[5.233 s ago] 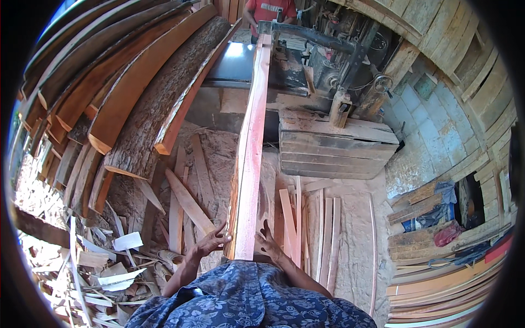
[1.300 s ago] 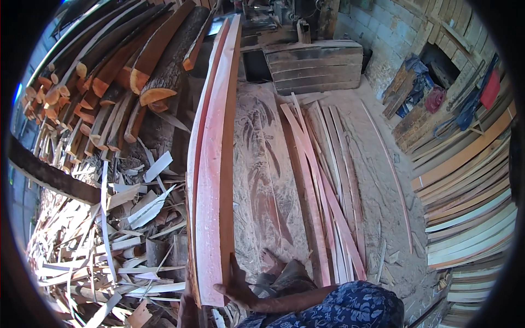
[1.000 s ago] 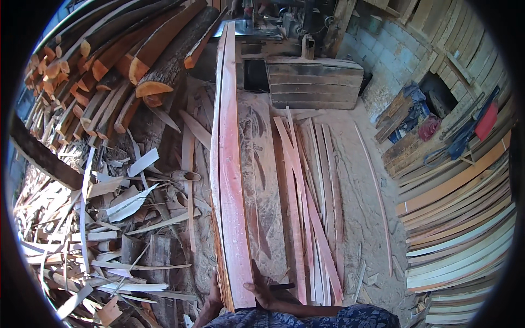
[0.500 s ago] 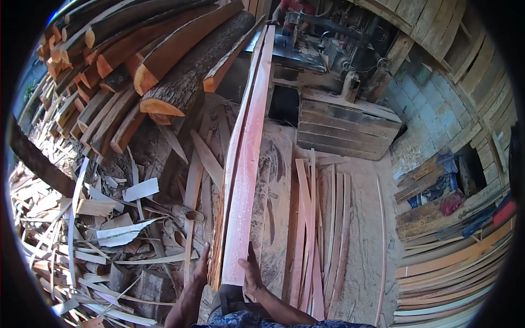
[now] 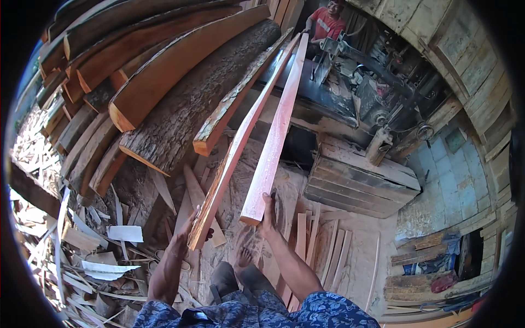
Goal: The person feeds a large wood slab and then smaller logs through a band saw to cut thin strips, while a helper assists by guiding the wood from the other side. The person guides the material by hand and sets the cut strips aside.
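Observation:
Two long sawn pieces of wood stretch away from me, spread apart at the near end and close together at the far end. My left hand (image 5: 186, 232) is closed around the near end of the narrow bark-edged strip (image 5: 236, 143), with fingertips showing on its right side. My right hand (image 5: 268, 215) grips the near end of the wider pale pink board (image 5: 276, 131) from its right side, thumb on top. At the far end, a co-worker in a red shirt (image 5: 328, 23) has a hand beside the wood.
A sawing machine (image 5: 377, 93) stands at the far right on a dark metal table (image 5: 331, 98), behind a wooden plank box (image 5: 355, 183). Stacked logs and slabs (image 5: 208, 87) fill the far left. Offcuts (image 5: 117, 268) litter the left floor; thin strips (image 5: 333, 257) lie on the right.
The strip and the board, side by side before, are now apart at the near end. My hands have moved forward and away from each other. More of the co-worker shows.

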Demonstrator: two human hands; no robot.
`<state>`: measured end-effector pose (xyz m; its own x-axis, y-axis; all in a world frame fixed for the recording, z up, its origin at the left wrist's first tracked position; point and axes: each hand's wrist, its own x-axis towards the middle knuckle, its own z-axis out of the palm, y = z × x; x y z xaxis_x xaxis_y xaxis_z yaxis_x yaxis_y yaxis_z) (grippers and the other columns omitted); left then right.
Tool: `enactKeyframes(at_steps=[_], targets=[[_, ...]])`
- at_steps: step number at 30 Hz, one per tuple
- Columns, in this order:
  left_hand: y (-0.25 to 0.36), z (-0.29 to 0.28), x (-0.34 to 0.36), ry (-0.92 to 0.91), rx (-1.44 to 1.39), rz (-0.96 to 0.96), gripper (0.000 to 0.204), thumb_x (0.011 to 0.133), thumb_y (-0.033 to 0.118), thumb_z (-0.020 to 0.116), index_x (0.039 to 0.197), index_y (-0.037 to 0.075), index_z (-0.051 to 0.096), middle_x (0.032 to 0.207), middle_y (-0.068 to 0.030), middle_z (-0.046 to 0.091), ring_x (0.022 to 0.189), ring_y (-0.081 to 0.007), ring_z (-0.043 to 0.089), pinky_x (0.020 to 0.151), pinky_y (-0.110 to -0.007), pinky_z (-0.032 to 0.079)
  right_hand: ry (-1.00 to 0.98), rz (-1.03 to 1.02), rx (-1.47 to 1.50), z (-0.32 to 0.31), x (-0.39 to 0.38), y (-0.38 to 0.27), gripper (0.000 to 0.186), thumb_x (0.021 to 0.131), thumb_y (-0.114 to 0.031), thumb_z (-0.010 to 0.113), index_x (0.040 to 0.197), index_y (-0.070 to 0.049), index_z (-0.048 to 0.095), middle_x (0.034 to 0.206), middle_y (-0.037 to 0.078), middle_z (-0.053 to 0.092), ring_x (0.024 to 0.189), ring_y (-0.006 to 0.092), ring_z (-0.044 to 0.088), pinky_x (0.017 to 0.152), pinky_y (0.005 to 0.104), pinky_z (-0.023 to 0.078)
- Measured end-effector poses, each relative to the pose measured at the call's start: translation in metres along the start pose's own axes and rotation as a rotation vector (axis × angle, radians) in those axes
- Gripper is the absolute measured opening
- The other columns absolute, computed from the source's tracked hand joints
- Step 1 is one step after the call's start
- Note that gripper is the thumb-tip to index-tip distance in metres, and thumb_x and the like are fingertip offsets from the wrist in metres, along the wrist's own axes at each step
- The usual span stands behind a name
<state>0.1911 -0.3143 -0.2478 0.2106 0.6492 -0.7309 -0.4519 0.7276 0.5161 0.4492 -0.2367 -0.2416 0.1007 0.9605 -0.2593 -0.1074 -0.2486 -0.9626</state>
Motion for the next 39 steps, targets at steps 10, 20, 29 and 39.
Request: enactKeyframes(at_steps=[10,20,29,39], targets=[[0.109,0.036,0.098,-0.207,-0.051,0.049,0.064,0.087,0.060,0.042,0.108,0.002,0.057,0.076,-0.0144,0.064,0.058,-0.0216,0.064,0.053,-0.033,0.056,0.174,-0.831,-0.551,-0.038,0.208,-0.254,0.074,0.089,-0.036,0.054,0.143,-0.007,0.013,0.132,0.026,0.036,0.116,0.0325,0.044,0.094,0.0404,0.039],[0.107,0.039,0.047,-0.048,-0.434,0.204,0.075,0.080,0.067,0.041,0.132,0.013,0.043,0.129,-0.0088,0.049,0.117,-0.0296,0.046,0.096,-0.056,0.032,-0.315,0.475,-1.264,-0.292,0.161,0.113,0.054,0.085,-0.040,0.047,0.116,0.005,0.052,0.097,0.024,0.062,0.094,0.0369,0.061,0.079,0.0427,0.048],[0.042,0.054,0.126,0.379,-1.008,0.546,0.084,0.077,0.071,0.037,0.129,0.006,0.044,0.127,-0.0128,0.049,0.115,-0.0336,0.047,0.096,-0.050,0.037,-0.250,0.124,-1.093,-0.418,0.329,0.017,0.035,0.081,-0.035,0.060,0.095,-0.003,0.065,0.088,0.011,0.066,0.074,0.0198,0.062,0.064,0.0334,0.049],[0.042,0.051,0.144,1.358,0.128,0.225,0.072,0.082,0.056,0.052,0.126,-0.001,0.047,0.118,-0.0166,0.057,0.107,-0.0309,0.055,0.092,-0.037,0.041,0.234,0.512,-1.881,-0.616,0.542,-0.205,0.039,0.076,-0.034,0.061,0.104,-0.008,0.064,0.118,0.015,0.057,0.110,0.0337,0.054,0.081,0.0422,0.049]])
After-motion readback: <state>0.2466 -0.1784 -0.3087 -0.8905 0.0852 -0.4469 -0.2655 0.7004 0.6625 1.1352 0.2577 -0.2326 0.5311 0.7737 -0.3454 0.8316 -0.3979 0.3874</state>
